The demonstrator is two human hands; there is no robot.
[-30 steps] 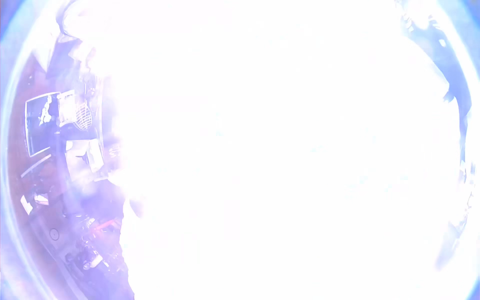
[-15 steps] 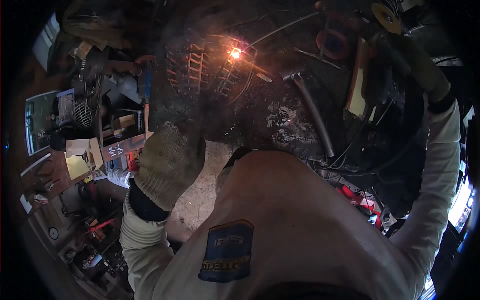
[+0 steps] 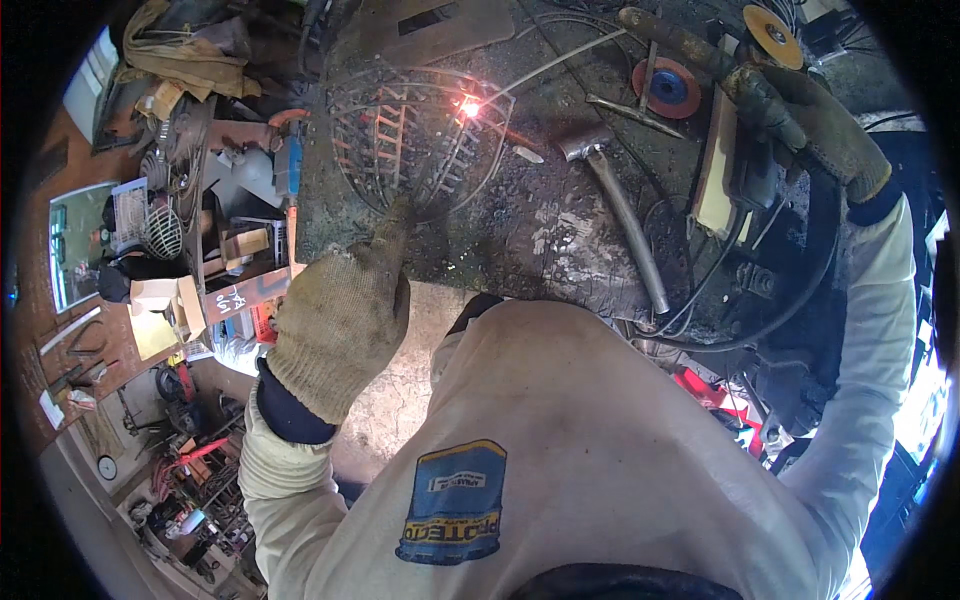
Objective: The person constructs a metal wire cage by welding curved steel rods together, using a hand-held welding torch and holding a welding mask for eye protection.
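Note:
My right hand [image 3: 838, 140], in a thick knitted glove, is wrapped round a welding electrode holder [image 3: 690, 45] at the far right. From its end a thin welding rod [image 3: 560, 66] slants left to a bright pinkish glow [image 3: 468, 106]. That glow sits on a round metal grate [image 3: 448, 178] of bars and short crosspieces, lying on the dark worktable [image 3: 480, 250]. My left hand [image 3: 345, 315], also gloved, reaches the grate's near rim with its fingertips closed there; the undersides of the fingers are hidden.
A hammer [image 3: 625, 225] lies right of the grate, beside a chipping hammer [image 3: 640, 115] and a reddish-blue disc [image 3: 668, 88]. A yellow disc [image 3: 772, 35] is at the far right. A black cable [image 3: 770, 335] loops along the right edge. Shelves with boxes [image 3: 165, 305] stand left.
The picture has gone from dark and orange-lit to bright, so the grate and tools show clearly. The glow has shrunk and turned pinkish. Both hands stay nearly where they were.

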